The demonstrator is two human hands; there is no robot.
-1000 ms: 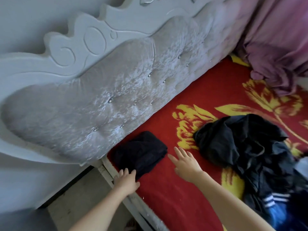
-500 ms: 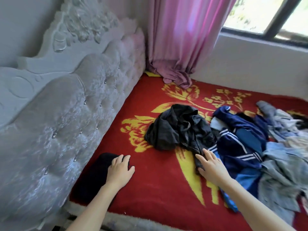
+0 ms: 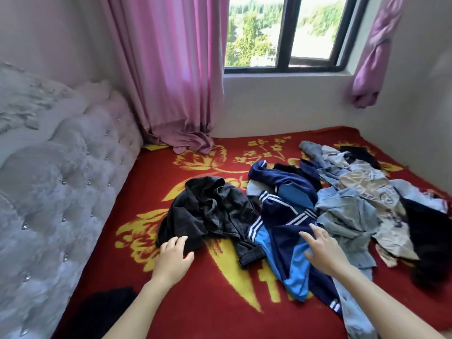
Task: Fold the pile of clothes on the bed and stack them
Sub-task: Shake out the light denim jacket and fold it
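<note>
Head view, only one: task looks barely begun. One dark bundle (image 3: 107, 311) at 7 o'clock by the headboard (image 3: 61, 179) is prob. a folded piece, the start of the stack, but it's dim and I can't tell for sure. Everything else on the bed (image 3: 208, 314) is still loose: black garment (image 3: 210, 211) crumpled near centre, navy-and-blue striped jacket (image 3: 286, 216) touching it at its 3 o'clock, then the pale denim pile (image 3: 354, 209) spreading twd 2 o'clock. So approx. all folding is left. Left hand (image 3: 175, 253) sits at 6 o'clock of the black garment, fingers fairly straight and touching its near edge, no clear grip yet. Right hand (image 3: 322, 250) is spread, fingers apart, over the jacket's near part, at 5 o'clock of centre, holding nothing; whether it touches the cloth I can't tell. Hands are well apart. Likely next pick: black garment or jacket.
</note>
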